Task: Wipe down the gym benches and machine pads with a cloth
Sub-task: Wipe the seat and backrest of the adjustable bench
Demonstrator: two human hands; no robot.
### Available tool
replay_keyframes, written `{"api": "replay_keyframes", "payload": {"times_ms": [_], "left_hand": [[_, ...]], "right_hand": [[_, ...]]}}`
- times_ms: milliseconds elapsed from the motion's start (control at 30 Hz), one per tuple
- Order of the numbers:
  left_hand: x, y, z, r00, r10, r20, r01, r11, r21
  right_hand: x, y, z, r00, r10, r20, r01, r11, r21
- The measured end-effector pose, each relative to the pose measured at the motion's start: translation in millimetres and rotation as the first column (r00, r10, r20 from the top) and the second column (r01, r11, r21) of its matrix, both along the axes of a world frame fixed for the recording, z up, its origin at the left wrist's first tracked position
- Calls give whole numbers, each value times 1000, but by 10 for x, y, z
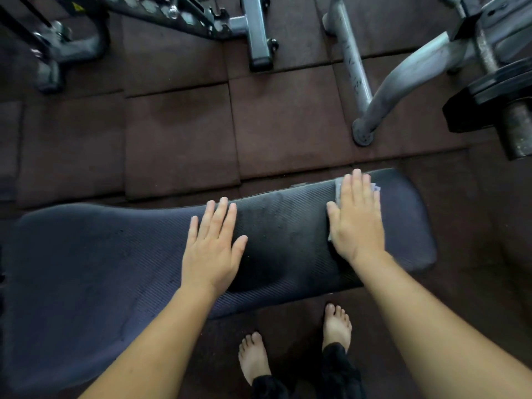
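On the right end of the bench pad (115, 254), the cloth (338, 185) is pressed under flat, spread fingers (357, 185) of the right hand (355, 223); the left hand (214, 243) is laid open, bracing; overlapping strokes are advised.

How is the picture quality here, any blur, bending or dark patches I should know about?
Head view: dim, even light with no hard glare; the bench pad curves from wide-angle bending, and its left end is soft. The right hand and the cloth under it are slightly smeared; the left hand is sharp. Corners darken, and the machine frames up top look blurred.
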State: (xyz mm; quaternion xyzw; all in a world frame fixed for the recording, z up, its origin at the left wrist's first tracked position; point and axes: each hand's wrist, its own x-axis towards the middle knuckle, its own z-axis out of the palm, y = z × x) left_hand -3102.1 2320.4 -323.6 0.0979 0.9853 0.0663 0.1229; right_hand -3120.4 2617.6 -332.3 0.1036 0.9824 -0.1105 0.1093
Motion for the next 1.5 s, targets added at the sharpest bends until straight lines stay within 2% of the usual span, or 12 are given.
{"api": "replay_keyframes", "payload": {"times_ms": [100,233,367,433,533,667,833,967,1133,1233,1367,1500], "left_hand": [[45,-461,-4,999,41,-19,-42,999,-28],[107,-893,-65,997,82,-5,-82,994,-71],[133,-976,-158,997,77,-25,-79,995,-62],[139,-978,-179,996,75,-40,-78,995,-59],[158,-996,-202,996,71,-61,-73,997,-31],[148,-997,-228,994,70,-81,-72,997,-23],[143,-995,-241,992,67,-108,-70,997,-21],[145,-993,-224,993,73,-89,-75,997,-25],[149,-976,-223,991,77,-107,-81,996,-38],[156,-973,-238,989,77,-126,-82,996,-41],[157,-982,-240,987,82,-135,-87,996,-30],[162,-981,-229,989,85,-125,-88,996,-24]], "right_hand": [[-78,-760,2,997,69,-24,-71,996,-50],[-92,-1769,-9,957,287,-39,-289,956,-57],[-37,-1681,-27,900,434,-37,-436,898,-61],[20,-1248,-75,922,386,-33,-387,922,-7],[168,-657,-12,991,134,27,-135,990,27],[74,-1066,16,995,-96,-1,96,994,48],[-54,-2135,10,986,165,-26,-166,986,-27],[-22,-1915,-14,918,395,-26,-396,916,-69],[39,-770,0,993,118,17,-118,993,-1],[-16,-1185,5,1000,6,-15,-6,1000,10],[83,-2123,-21,958,280,-64,-282,959,-32],[210,-1766,-51,911,405,-71,-410,911,-56]]}}
